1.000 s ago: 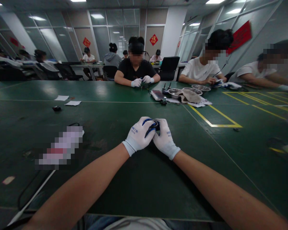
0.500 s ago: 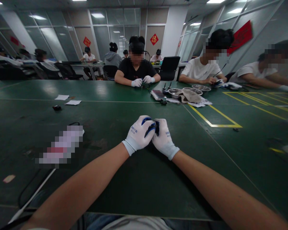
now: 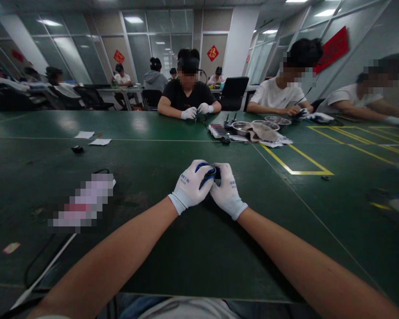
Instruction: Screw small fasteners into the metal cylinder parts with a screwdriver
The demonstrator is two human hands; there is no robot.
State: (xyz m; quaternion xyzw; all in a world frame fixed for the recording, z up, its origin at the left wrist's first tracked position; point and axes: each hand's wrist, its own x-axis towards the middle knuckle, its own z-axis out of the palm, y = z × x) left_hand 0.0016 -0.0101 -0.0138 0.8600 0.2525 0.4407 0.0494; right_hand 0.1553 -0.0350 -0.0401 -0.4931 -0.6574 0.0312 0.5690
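In the head view my left hand (image 3: 192,184) and my right hand (image 3: 227,189) meet over the middle of the green table (image 3: 193,248). Both wear white gloves with blue palms. The fingers of each are curled inward and closed around a small dark object (image 3: 213,172), mostly hidden between them. Only a dark, rounded edge of it shows near the left thumb, so I cannot make out its kind. The hands touch or nearly touch, a little above the tabletop or resting on it; I cannot tell which.
Left lie a blurred-out flat item (image 3: 86,199) beside cables, a small black object (image 3: 77,149) and white papers (image 3: 100,141). Metal bowls (image 3: 241,128) and a grey cloth (image 3: 262,132) sit ahead right, behind yellow tape (image 3: 309,173). Co-workers, one in a black shirt (image 3: 186,95), sit across the table.
The whole view has shifted very slightly. My fingers have moved a little around the dark object, and slightly more of its edge shows now.
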